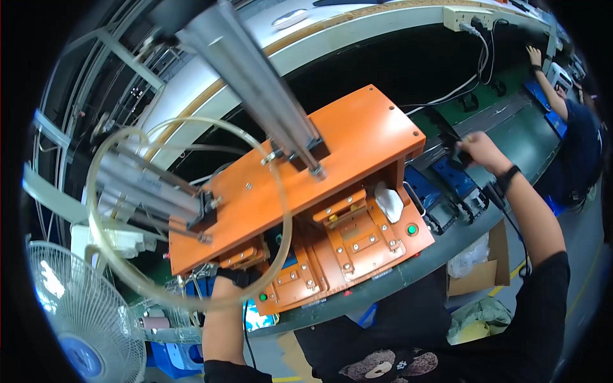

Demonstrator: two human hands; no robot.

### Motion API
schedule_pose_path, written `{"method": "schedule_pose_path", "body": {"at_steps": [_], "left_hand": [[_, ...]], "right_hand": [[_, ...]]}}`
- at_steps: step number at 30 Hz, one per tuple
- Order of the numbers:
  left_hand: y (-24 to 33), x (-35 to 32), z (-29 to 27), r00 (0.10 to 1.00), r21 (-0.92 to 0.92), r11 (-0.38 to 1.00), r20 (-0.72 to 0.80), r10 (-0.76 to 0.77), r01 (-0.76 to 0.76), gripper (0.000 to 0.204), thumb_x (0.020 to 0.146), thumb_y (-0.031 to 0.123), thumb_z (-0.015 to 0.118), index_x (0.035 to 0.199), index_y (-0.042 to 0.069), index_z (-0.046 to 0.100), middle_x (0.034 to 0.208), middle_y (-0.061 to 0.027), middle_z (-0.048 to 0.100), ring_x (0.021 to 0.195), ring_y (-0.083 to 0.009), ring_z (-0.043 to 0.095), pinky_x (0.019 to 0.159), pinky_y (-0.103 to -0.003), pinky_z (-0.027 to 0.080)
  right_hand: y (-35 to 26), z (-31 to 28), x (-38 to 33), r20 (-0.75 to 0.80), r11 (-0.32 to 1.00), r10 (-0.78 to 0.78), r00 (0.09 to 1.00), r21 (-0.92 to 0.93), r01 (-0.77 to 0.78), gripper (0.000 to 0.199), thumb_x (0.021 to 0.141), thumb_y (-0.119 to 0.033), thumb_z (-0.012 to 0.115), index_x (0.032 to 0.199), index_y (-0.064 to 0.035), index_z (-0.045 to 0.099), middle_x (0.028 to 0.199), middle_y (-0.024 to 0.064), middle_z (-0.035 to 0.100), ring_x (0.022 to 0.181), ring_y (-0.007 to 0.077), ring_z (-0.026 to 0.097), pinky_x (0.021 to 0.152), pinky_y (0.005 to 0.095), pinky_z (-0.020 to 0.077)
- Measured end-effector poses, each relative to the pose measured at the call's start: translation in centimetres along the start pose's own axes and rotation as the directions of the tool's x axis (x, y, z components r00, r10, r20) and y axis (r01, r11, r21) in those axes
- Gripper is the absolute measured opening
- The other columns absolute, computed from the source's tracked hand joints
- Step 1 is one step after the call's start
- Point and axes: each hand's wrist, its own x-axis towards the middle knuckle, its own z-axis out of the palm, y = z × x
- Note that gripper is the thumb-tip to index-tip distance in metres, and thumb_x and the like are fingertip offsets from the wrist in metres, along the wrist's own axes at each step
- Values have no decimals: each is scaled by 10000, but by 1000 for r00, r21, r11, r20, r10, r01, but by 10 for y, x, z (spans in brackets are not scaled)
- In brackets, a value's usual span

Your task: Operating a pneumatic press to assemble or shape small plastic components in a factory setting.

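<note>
An orange press machine [357, 131] with two metal air cylinders stands in front of me. My left forearm [223, 313] reaches up to its left end; the hand itself is hidden behind the machine and a looped clear hose [96, 210]. Out to the right, my right hand [486, 153] has its fingers curled in on a dark black part [456, 153], whose exact kind I cannot make out. Below that hand lie blue trays [452, 177] with black parts. Two fixture plates [361, 239] sit in the press, with green buttons [412, 229] beside them.
A white fan [83, 313] stands at the lower left. Beyond the press runs a white shelf edge with a power socket [469, 19]. At the far right another person [575, 140] reaches over the green bench [511, 137]. A cardboard box [479, 274] sits below the bench.
</note>
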Motion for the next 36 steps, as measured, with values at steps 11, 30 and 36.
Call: {"method": "schedule_pose_path", "body": {"at_steps": [11, 30, 36], "left_hand": [[64, -65, 15, 995, 111, 993, -97, -30, 41, 465, 849, 345, 705, 1217, 70, 632, 1246, -191, 617, 1171, -346, 559, 993, -401, 451], [120, -185, 81, 781, -67, 825, -374, 500, -561, 620, 683, 110, 820, 1243, 34, 567, 1246, -175, 603, 1193, -371, 566, 1000, -436, 461], [86, -131, 47, 830, 44, 895, -357, 429, -444, 506, 737, 55, 717, 1225, 30, 586, 1219, -181, 608, 1159, -361, 562, 1009, -411, 435]], "right_hand": [[8, 59, -274, 242, 844, 45, 969, 510, -167, 90, 903, -142, 592, 941, -71, 632, 829, 30, 641, 777, 159, 652, 697, 310, 513], [-74, 316, -285, 794, 833, -370, 483, 513, -204, 311, 1045, -314, 470, 1107, -34, 590, 949, 32, 677, 821, 100, 644, 718, 248, 512], [-31, 304, -294, 771, 912, -217, 599, 379, -158, 330, 1025, -222, 516, 1309, -61, 570, 1053, 25, 683, 858, 81, 592, 792, 232, 496]]}}
